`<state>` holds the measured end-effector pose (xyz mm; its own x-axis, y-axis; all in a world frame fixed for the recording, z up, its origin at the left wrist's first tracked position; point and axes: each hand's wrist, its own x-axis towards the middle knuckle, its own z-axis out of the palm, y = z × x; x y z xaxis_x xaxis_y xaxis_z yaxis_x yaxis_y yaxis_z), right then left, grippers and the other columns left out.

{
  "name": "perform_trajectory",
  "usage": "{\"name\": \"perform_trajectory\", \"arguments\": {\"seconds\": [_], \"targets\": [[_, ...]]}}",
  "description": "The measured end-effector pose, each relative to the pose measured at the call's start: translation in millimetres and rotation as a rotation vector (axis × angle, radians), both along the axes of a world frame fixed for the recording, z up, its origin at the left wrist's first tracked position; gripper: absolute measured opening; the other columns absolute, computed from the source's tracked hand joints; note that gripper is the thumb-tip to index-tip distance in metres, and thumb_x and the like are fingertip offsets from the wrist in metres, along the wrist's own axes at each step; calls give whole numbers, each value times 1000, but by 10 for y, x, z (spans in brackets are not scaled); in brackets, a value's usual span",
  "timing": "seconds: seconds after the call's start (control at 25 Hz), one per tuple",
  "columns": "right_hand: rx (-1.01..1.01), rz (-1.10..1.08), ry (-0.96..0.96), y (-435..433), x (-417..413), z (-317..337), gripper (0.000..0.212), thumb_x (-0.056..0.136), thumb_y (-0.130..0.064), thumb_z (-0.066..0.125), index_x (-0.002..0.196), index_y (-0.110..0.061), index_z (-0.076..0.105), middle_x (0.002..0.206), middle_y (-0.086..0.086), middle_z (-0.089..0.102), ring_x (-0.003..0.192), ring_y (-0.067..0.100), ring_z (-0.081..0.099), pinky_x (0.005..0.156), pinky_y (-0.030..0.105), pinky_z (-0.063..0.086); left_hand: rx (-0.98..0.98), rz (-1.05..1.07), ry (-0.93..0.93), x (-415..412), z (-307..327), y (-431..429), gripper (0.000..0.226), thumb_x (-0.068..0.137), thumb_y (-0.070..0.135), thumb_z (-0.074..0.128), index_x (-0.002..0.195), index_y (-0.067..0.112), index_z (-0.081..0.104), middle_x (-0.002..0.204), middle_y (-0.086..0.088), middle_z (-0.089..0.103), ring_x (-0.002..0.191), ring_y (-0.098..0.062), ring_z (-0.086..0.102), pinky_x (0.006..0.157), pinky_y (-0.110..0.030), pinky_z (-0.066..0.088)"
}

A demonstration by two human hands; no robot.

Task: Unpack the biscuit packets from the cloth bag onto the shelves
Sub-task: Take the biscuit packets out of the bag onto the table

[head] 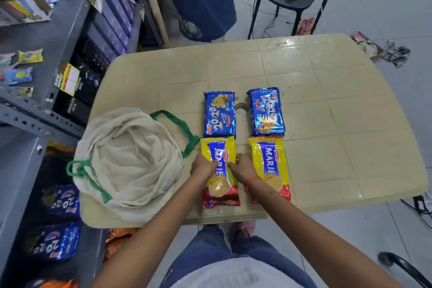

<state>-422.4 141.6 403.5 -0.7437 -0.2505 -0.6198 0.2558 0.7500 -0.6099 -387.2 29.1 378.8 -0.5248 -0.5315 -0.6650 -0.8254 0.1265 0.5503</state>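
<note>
left hand (203, 167): fingers pressing the glossy yellow Marie packet (219, 172), left edge
right hand (242, 167): gripping its right edge
packet: flat on the beige plastic table (327, 110)
cloth bag (127, 161): crumpled cream fabric, green handles, just left

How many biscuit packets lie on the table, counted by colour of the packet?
Blue 20-20 packets: 2, the left one and the right one.
Yellow Marie packets: 2, the left one, touched by both hands, and the right one.
Total: 4
</note>
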Motion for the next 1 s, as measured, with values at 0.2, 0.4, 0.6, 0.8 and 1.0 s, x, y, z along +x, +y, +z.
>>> {"name": "perform_trajectory", "arguments": {"seconds": [0.2,0.4,0.6,0.8,1.0], "targets": [[75,23,191,297,-277,323,42,91,-35,52,118,-2,53,120,19,62,112,36,57,89,38,46,94,-99,156,-173,306,100,25,82,23,67,106,18,62,113,-9,70,101,-32,67,91,-50,54],[298,-10,192,921,-524,351,49,94,-43,44,120,-1,50,129,23,57,117,38,54,93,39,43,266,-221,145,-403,352,685,27,85,13,61,111,11,61,115,-11,68,101,-31,67,83,-52,57],[255,-18,100,1152,-526,134,52,93,-45,45,119,0,49,127,23,58,114,37,56,91,39,45,187,-322,116,-434,266,869,28,85,15,56,113,13,58,117,-10,67,102,-32,65,88,-50,55],[216,-123,262,1014,-891,195,57,92,-42,48,128,2,44,131,24,52,119,35,53,96,39,44,105,-185,168,-768,376,723,40,95,28,48,123,-1,47,125,-16,55,117,-32,55,91,-39,48],[107,-165,142,745,-1574,-26,45,96,-29,44,126,5,45,132,26,52,118,38,53,95,40,44,451,-71,175,-1539,240,601,39,97,21,47,130,2,46,127,-15,59,96,-26,63,78,-34,51]]}}
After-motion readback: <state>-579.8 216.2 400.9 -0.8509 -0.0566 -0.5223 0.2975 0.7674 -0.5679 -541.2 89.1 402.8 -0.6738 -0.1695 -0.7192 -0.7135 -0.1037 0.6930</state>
